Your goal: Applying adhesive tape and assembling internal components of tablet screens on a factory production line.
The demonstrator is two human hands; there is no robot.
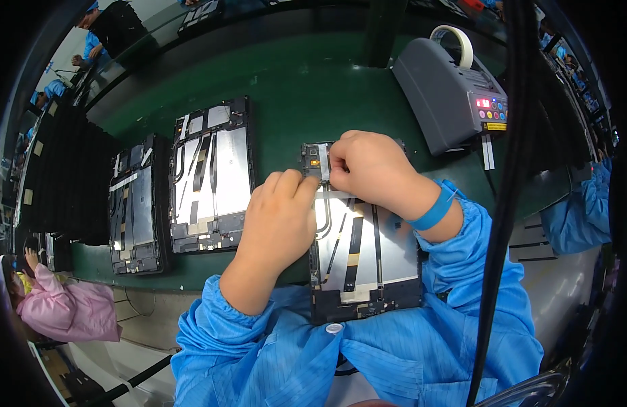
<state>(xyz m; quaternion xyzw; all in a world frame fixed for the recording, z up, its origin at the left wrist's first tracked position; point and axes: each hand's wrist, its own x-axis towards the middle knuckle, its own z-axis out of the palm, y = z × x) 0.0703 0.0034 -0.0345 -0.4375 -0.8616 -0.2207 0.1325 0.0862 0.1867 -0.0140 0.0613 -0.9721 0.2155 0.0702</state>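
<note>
An opened tablet [398, 261] lies in front of me, its silver inner plate, black flat cables and dark circuit parts exposed. My right hand [374, 166] is over its upper end, thumb and fingers pinched together beside a short whitish strip of tape [325, 157]. From the left, my left hand [279, 214] reaches the tablet's upper left edge with its fingers curled and pressed together, the tips close to that strip. Another pale strip [335, 195] crosses the plate just below the fingertips. What either pinch holds, if anything, is hidden by the fingers.
Two more opened tablets, one [222, 169] nearer and one [138, 203] farther left, lie on the green table [293, 88]. A grey tape dispenser [439, 98] with a tape roll [456, 44] stands at the back right. A black cable [500, 224] hangs at right. A person in pink [69, 308] is at left.
</note>
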